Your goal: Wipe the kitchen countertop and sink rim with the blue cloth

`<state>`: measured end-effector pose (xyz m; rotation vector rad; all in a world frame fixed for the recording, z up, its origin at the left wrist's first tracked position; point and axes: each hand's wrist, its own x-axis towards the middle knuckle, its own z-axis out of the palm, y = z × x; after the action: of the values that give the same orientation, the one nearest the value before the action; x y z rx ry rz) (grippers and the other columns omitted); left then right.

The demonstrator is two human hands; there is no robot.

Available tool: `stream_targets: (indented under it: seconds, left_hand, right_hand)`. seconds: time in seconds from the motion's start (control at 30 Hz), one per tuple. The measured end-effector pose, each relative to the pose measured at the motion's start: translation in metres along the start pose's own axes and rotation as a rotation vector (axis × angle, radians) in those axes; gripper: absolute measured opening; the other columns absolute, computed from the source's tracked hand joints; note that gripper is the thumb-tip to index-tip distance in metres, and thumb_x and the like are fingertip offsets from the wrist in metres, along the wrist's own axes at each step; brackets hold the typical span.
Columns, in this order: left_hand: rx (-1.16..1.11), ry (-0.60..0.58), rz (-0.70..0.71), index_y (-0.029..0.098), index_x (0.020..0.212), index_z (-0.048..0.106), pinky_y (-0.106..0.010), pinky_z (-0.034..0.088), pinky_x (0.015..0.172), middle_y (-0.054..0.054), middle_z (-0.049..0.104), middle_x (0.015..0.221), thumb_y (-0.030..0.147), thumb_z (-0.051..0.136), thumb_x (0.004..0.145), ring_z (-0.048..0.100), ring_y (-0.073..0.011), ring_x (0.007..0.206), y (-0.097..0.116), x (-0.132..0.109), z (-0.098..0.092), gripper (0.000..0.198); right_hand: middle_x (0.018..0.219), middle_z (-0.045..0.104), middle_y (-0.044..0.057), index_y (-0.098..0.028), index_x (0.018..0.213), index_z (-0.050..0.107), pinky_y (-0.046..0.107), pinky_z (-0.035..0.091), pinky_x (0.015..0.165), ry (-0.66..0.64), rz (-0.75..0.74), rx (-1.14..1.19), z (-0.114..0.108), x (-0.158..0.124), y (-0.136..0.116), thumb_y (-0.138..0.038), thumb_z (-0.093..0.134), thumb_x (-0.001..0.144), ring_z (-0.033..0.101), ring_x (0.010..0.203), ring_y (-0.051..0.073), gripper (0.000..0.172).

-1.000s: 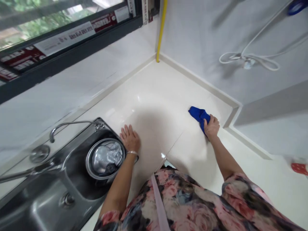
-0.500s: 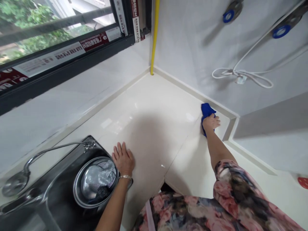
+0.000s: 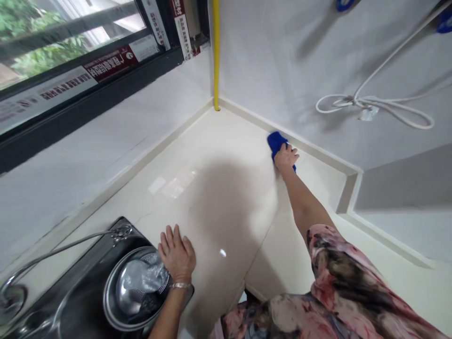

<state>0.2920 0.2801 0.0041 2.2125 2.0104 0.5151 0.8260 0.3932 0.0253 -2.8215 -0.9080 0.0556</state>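
A blue cloth [image 3: 276, 141] lies bunched on the cream countertop [image 3: 226, 141], close to the raised lip along the right-hand wall. My right hand [image 3: 286, 156] presses on it from above with the arm stretched out, the cloth showing past the fingers on both sides. Flat on the counter beside the sink rests my left hand [image 3: 178, 254], its fingers spread and nothing in it. Just left of that hand, a metal basin [image 3: 110, 294] in the sink holds a perforated metal strainer and something clear and crumpled that I cannot make out.
The dark sink [image 3: 81, 278] with a hose and metal fitting fills the lower left. A yellow pipe [image 3: 216, 56] rises from the back corner. Looped white cable [image 3: 356, 101] hangs on the right wall. A dark window frame [image 3: 106, 89] runs along the left.
My right hand has slid the blue cloth along the wall toward the back corner. My left hand stays on the counter by the sink. The view has shifted slightly.
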Motion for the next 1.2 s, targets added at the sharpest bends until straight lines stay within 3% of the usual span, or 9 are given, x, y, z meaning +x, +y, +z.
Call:
stream_targets:
  seconds: [0.17, 0.23, 0.43, 0.57, 0.77, 0.9, 1.0, 1.07, 1.2]
  left_hand:
    - [0.029, -0.011, 0.005, 0.009, 0.162, 0.052, -0.062, 0.025, 0.134, -0.021, 0.044, 0.172, 0.034, 0.039, 0.110, 0.031, -0.0370, 0.166, -0.001, 0.001, -0.001, 0.059]
    - [0.037, 0.010, 0.012, 0.009, 0.161, 0.053, -0.061, 0.026, 0.134, -0.021, 0.045, 0.172, 0.035, 0.038, 0.110, 0.032, -0.0373, 0.165, -0.002, 0.002, 0.002, 0.059]
    - [0.067, 0.057, 0.004, 0.009, 0.157, 0.058, -0.059, 0.030, 0.133, -0.018, 0.050, 0.169, 0.033, 0.035, 0.110, 0.037, -0.0365, 0.162, -0.002, 0.004, 0.006, 0.058]
    - [0.064, 0.092, 0.003, 0.011, 0.155, 0.062, -0.059, 0.033, 0.131, -0.017, 0.052, 0.168, 0.031, 0.035, 0.109, 0.041, -0.0367, 0.160, -0.004, 0.006, 0.010, 0.057]
    - [0.027, 0.118, -0.019, 0.012, 0.155, 0.062, -0.058, 0.032, 0.131, -0.014, 0.052, 0.168, 0.029, 0.036, 0.107, 0.041, -0.0356, 0.160, -0.007, 0.010, 0.017, 0.057]
    - [0.000, 0.156, -0.019, 0.013, 0.154, 0.064, -0.057, 0.034, 0.131, -0.015, 0.053, 0.167, 0.029, 0.038, 0.105, 0.043, -0.0350, 0.159, -0.009, 0.012, 0.022, 0.057]
    - [-0.004, 0.203, -0.001, 0.013, 0.152, 0.065, -0.057, 0.033, 0.131, -0.015, 0.054, 0.166, 0.028, 0.037, 0.105, 0.044, -0.0350, 0.158, -0.014, 0.013, 0.031, 0.057]
    - [-0.008, 0.232, 0.017, 0.013, 0.152, 0.066, -0.057, 0.033, 0.131, -0.016, 0.055, 0.166, 0.028, 0.038, 0.105, 0.044, -0.0347, 0.158, -0.019, 0.014, 0.040, 0.056]
    - [-0.021, 0.296, 0.055, 0.013, 0.151, 0.066, -0.058, 0.031, 0.132, -0.018, 0.055, 0.165, 0.026, 0.042, 0.104, 0.043, -0.0356, 0.159, -0.026, 0.021, 0.056, 0.054]
  right_hand:
    - [0.164, 0.041, 0.029, -0.001, 0.165, 0.039, 0.053, 0.028, 0.115, -0.110, -0.327, 0.041, 0.008, -0.045, -0.074, -0.016, 0.033, 0.113, 0.039, 0.142, 0.033, 0.054]
    - [0.169, 0.041, 0.024, -0.009, 0.168, 0.040, 0.051, 0.027, 0.119, -0.132, -0.427, 0.058, 0.011, -0.073, -0.094, -0.017, 0.038, 0.113, 0.037, 0.146, 0.032, 0.055]
    - [0.169, 0.048, 0.017, -0.018, 0.167, 0.046, 0.049, 0.033, 0.123, -0.128, -0.618, 0.048, 0.012, -0.158, -0.113, -0.022, 0.044, 0.110, 0.041, 0.151, 0.031, 0.057]
    - [0.166, 0.053, 0.017, -0.018, 0.164, 0.052, 0.049, 0.034, 0.124, -0.131, -0.743, 0.087, 0.015, -0.217, -0.106, -0.023, 0.048, 0.108, 0.045, 0.150, 0.032, 0.056]
    - [0.158, 0.061, 0.016, -0.022, 0.158, 0.058, 0.051, 0.041, 0.122, -0.007, -0.852, 0.225, 0.038, -0.322, -0.081, -0.021, 0.054, 0.103, 0.054, 0.143, 0.031, 0.055]
    - [0.154, 0.063, 0.016, -0.021, 0.168, 0.044, 0.052, 0.050, 0.118, 0.146, -0.808, 0.414, 0.064, -0.377, -0.052, -0.019, 0.048, 0.103, 0.060, 0.138, 0.030, 0.065]
    - [0.153, 0.065, 0.015, -0.024, 0.170, 0.039, 0.054, 0.055, 0.114, 0.282, -0.698, 0.531, 0.082, -0.394, -0.026, -0.027, 0.047, 0.106, 0.063, 0.138, 0.035, 0.065]
    - [0.146, 0.069, 0.016, -0.025, 0.165, 0.047, 0.056, 0.059, 0.109, 0.339, -0.641, 0.559, 0.087, -0.395, -0.010, -0.037, 0.050, 0.107, 0.066, 0.133, 0.037, 0.059]
    - [0.123, 0.077, 0.015, -0.024, 0.141, 0.069, 0.052, 0.063, 0.101, 0.289, -0.686, 0.602, 0.084, -0.389, 0.014, -0.050, 0.053, 0.106, 0.073, 0.114, 0.034, 0.046]
